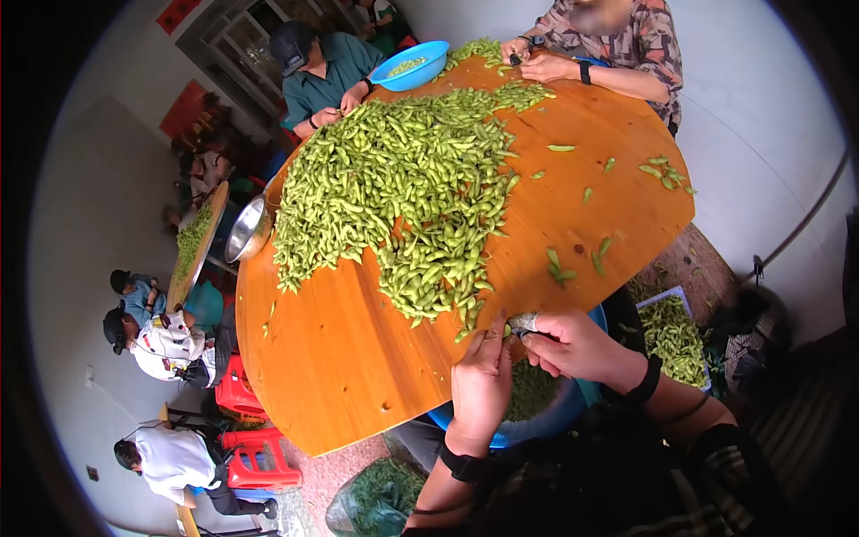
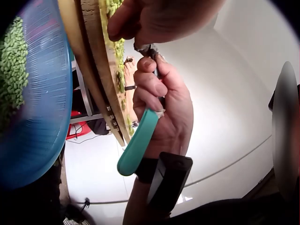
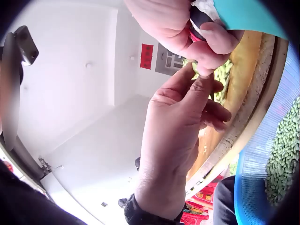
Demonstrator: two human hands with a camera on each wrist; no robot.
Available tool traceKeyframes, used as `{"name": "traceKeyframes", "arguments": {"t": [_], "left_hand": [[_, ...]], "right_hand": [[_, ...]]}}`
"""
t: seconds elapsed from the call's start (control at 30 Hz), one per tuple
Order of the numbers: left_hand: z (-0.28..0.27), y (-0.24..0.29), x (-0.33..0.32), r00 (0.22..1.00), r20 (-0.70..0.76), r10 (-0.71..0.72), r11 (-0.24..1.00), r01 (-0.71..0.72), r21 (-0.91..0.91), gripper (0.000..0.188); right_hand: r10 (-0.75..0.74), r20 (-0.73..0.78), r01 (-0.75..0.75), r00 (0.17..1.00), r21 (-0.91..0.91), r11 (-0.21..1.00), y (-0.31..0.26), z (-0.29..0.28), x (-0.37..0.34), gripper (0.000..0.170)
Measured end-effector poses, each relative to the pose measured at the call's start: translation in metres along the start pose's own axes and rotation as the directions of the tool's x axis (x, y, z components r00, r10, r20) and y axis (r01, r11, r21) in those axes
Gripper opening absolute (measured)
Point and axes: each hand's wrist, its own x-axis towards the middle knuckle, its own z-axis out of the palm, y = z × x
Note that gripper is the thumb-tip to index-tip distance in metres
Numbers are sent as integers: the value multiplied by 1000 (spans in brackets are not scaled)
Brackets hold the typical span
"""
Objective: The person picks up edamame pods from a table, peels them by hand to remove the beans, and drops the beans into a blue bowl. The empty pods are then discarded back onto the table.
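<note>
At the table's near edge, my left hand (image 1: 481, 385) pinches a green pod (image 1: 507, 330) between thumb and fingers. Close against it, my right hand (image 1: 586, 347) grips a tool with a wrapped dark part; the left wrist view shows its teal handle (image 2: 138, 145) sticking out below the curled fingers. The right wrist view has both hands' fingertips meeting at the pod (image 3: 196, 68), left hand (image 3: 173, 122) below and right hand (image 3: 173, 21) above. The tool's tip is hidden. A large heap of pods (image 1: 394, 179) covers much of the wooden table (image 1: 340, 358).
Below the table edge sits a blue basin (image 1: 568, 416) holding shelled beans. A crate of pods (image 1: 671, 336) stands at the right, a metal bowl (image 1: 246, 230) at the table's left edge. Two people sit across, near another blue basin (image 1: 416, 76). Loose pods lie at the table's right.
</note>
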Motion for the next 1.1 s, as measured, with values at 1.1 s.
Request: {"name": "traceKeyframes", "arguments": {"t": [1.1], "left_hand": [[17, -9, -29, 962, 110, -248, 634, 247, -733, 24]], "right_hand": [[-82, -46, 84, 996, 34, 996, 13, 18, -11, 14]]}}
